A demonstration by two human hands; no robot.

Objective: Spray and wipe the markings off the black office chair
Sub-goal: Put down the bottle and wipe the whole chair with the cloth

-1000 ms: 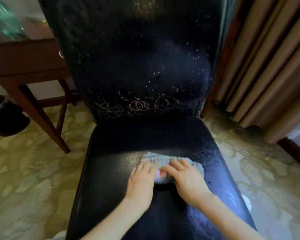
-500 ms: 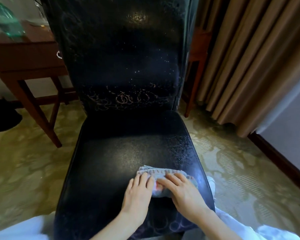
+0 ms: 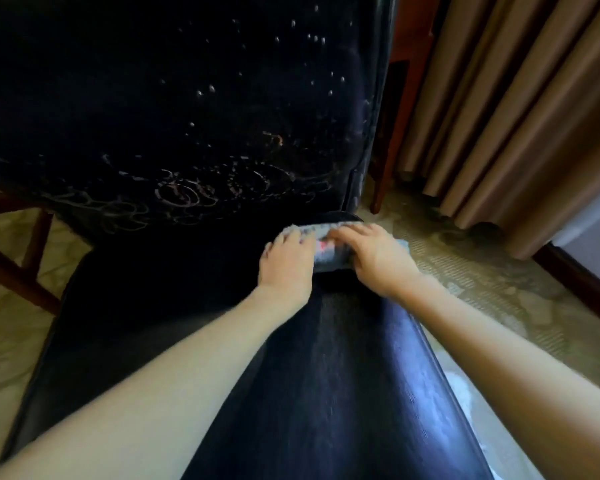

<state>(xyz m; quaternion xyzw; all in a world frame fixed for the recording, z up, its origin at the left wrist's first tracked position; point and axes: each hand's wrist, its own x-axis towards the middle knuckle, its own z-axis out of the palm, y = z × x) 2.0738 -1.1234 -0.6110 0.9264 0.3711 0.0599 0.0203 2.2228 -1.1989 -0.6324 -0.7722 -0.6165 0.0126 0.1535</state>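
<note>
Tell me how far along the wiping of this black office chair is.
Roughly midway. Done: the glossy black seat shows no markings on its lit part, and spray droplets dot the black backrest. In hand: left hand and right hand press a grey cloth at the seat's rear right corner. Left: pale looping scribbles across the lower backrest, not yet wiped.

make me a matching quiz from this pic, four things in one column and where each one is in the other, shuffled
Things:
1 cloth
2 scribbled markings
3 spray droplets
4 curtain

Places:
A upper backrest
B hanging to the right of the backrest
C on the seat, under the left hand and right hand
D lower backrest

Pairs: 1-C, 2-D, 3-A, 4-B
</note>
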